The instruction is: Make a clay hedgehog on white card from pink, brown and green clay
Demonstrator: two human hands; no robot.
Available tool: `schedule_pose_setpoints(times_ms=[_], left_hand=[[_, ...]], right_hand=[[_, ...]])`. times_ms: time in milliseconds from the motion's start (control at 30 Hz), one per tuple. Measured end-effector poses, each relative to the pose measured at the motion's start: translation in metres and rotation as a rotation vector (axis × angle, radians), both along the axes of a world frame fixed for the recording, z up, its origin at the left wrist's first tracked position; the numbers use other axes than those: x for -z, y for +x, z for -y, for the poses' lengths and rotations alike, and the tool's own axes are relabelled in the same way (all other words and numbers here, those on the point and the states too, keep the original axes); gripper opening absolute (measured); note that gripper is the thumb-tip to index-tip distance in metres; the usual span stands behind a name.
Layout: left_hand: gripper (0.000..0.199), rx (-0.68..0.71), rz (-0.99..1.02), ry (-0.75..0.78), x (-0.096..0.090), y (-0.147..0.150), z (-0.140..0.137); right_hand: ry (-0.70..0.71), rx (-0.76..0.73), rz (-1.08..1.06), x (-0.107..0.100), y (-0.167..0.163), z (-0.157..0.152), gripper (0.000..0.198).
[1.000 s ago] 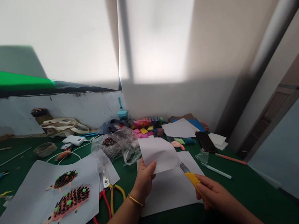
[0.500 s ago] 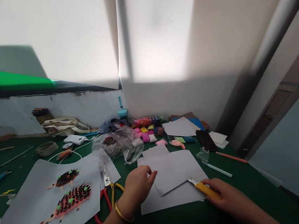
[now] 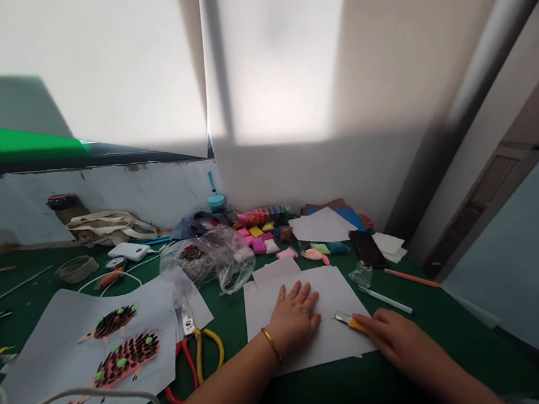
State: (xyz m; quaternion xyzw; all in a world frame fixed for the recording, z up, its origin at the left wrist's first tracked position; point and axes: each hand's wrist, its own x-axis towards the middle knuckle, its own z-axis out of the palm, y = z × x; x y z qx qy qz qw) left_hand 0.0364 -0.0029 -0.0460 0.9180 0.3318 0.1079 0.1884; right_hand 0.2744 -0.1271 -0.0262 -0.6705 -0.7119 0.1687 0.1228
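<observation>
My left hand (image 3: 296, 319) lies flat on the white paper (image 3: 332, 288), fingers spread, with a gold bangle at its wrist. In my right hand (image 3: 390, 336) is a yellow utility knife (image 3: 356, 324), its metal end pointing left just over the paper's right part. Whether the tip touches the sheet I cannot tell. More white sheets lie under and behind that paper. To the left, red-handled and yellow-handled scissors (image 3: 198, 348) rest beside sheets (image 3: 45, 350) bearing two hedgehog figures (image 3: 127, 362) with dark spines and green dots.
Small coloured clay packets (image 3: 258, 245) and a clear plastic bag (image 3: 212, 258) lie behind the paper. A white pen (image 3: 386, 299), an orange pencil (image 3: 413, 278) and a black phone-like object (image 3: 368, 248) are at the right. A white cable (image 3: 78, 393) loops at lower left.
My left hand has moved right and flattened onto the paper from a raised, curled pose. The loose top sheet now lies aligned over the lower one. My right hand still holds the knife.
</observation>
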Motion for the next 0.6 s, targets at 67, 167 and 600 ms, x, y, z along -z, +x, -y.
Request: schedule_pose_setpoints(times_ms=[67,167,600], left_hand=[[0.056,-0.004,-0.003,0.006,-0.001,-0.002,0.001],[0.053,-0.011,-0.016,0.027,-0.005,-0.002,0.005],[0.059,-0.019,0.004,0.036,0.002,-0.005,0.017]], right_hand=[[0.033,-0.027,0.041,0.003,0.002,-0.003,0.041],[0.029,-0.046,0.046,0.006,0.004,-0.004,0.04],[0.05,-0.096,0.012,0.009,0.013,-0.003,0.041]])
